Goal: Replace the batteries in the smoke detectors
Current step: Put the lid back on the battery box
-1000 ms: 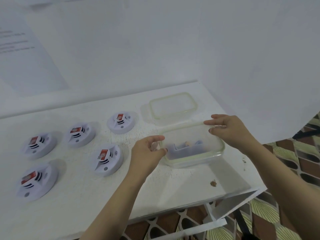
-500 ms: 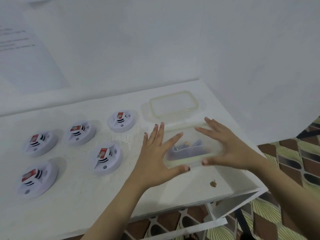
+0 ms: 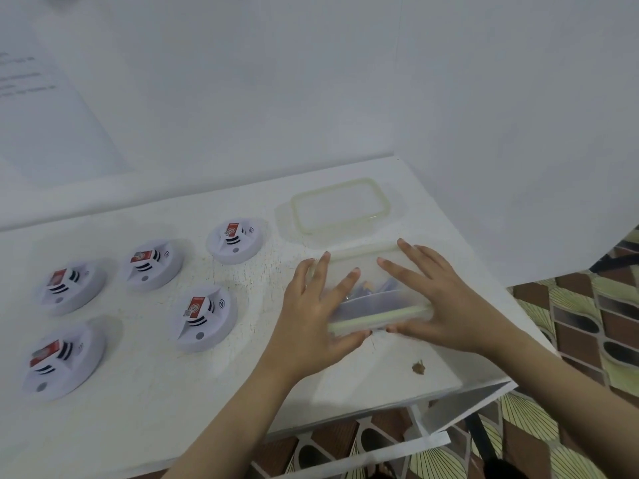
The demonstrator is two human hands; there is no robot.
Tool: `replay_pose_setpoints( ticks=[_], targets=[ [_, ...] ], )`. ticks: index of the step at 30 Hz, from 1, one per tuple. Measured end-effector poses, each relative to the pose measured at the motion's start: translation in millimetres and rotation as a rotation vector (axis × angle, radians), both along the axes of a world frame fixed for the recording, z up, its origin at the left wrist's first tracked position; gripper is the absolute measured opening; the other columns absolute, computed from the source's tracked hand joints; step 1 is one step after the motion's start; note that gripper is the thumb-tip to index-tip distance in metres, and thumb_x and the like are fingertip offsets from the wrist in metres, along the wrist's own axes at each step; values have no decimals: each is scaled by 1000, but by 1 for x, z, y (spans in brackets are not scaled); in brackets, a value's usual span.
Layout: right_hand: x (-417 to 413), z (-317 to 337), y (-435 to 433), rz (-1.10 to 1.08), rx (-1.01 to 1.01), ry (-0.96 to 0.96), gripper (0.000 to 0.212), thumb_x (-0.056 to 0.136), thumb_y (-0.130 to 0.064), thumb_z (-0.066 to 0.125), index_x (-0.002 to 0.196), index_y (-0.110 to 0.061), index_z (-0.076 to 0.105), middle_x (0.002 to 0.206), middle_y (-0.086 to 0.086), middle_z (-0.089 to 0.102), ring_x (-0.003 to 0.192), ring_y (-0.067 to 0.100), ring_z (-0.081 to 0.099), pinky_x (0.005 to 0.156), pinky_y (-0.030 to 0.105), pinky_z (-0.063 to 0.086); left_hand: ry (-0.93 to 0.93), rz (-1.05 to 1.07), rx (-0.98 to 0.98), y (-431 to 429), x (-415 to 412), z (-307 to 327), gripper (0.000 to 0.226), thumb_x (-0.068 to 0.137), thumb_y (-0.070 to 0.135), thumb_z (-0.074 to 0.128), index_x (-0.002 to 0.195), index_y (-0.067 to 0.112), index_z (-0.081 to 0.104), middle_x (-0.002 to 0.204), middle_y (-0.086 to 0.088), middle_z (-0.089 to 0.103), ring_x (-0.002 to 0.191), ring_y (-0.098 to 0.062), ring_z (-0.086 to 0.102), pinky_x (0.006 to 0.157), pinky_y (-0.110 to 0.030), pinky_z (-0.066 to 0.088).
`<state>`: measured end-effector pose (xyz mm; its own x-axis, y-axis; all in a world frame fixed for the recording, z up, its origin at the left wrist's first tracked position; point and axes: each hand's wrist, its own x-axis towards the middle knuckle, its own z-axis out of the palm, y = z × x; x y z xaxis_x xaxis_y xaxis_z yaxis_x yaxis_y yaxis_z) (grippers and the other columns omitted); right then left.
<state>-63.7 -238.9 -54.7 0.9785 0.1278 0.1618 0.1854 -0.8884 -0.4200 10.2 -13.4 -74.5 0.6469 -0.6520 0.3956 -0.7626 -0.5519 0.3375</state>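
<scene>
Five smoke detectors [image 3: 204,312]; two hands [image 3: 309,316] [image 3: 446,305] press container [image 3: 378,307]

1.0 s ago: left hand [image 3: 311,316] pinched the left edge of the lid [image 3: 366,271] with curled fingers [image 3: 345,281]; right hand [image 3: 446,302] held the far right edge from above, fingers bent. 0.5 s ago: both grips released, hands going flat onto the lid. Now: both hands lie palm-down on the lid, fingers straight and spread, thumbs against its near rim. Lid sits level on the container [image 3: 373,304].
</scene>
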Motion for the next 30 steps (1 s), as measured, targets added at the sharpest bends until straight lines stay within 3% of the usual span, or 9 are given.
replay_pose_setpoints(
  ticks=[3,6,10,13,17,20,24,27,30],
  targets=[
    [-1,-1,1,0,-10,-10,81,75,-73,46,145,-48,14,158,-7,2,146,20,2,114,40,15,-41,-18,-14,0,1,-3,65,89,67,41,141,28,40,151,-18,37,134,-49,35,105,-58,33],
    [-2,3,-1,1,-38,2,84,73,-74,50,145,-47,16,159,-6,4,146,19,3,116,40,16,9,-45,-39,2,2,-1,65,87,66,46,141,29,41,153,-14,36,138,-46,30,110,-53,25],
    [-5,18,-6,57,-42,47,96,60,-80,60,142,-48,22,157,-15,1,145,5,-6,114,23,2,183,-115,35,7,8,16,76,76,59,58,145,42,33,159,6,18,149,-29,5,118,-48,7],
    [-14,29,-6,122,-19,129,97,56,-80,63,138,-53,18,152,-29,-5,139,-11,-11,107,8,-7,283,-201,174,13,18,33,79,80,31,69,140,50,21,157,16,4,144,-6,-15,116,-37,-15],
    [-27,36,-1,117,-57,150,95,58,-80,60,139,-53,19,149,-32,-1,132,-19,-3,102,2,-2,215,-180,140,19,17,42,83,77,-5,51,139,47,35,159,11,14,141,3,-5,117,-26,-15],
    [-36,29,12,50,-62,93,96,56,-86,50,141,-49,23,150,-22,11,130,-5,12,108,21,16,231,-163,-62,21,4,38,69,68,16,45,132,37,57,155,7,34,145,0,13,120,-24,-3],
    [-46,7,35,-54,-34,-104,92,66,-83,44,138,-27,44,143,9,43,120,21,39,94,35,36,285,-255,-101,17,-17,29,67,76,50,57,140,33,49,159,7,25,150,-3,5,120,-23,-5],
    [-55,1,45,-34,-42,-171,75,77,-72,43,137,-27,43,137,10,46,107,16,43,81,24,46,190,-256,4,18,-26,19,104,68,74,61,152,23,29,163,3,12,150,-6,-6,121,-29,-11],
    [-60,1,42,9,-86,-213,66,81,-62,47,139,-31,40,133,5,45,99,8,43,69,13,47,133,-224,42,19,-26,13,114,64,79,62,153,18,26,163,2,8,151,-12,-6,121,-33,-10]
  ],
)
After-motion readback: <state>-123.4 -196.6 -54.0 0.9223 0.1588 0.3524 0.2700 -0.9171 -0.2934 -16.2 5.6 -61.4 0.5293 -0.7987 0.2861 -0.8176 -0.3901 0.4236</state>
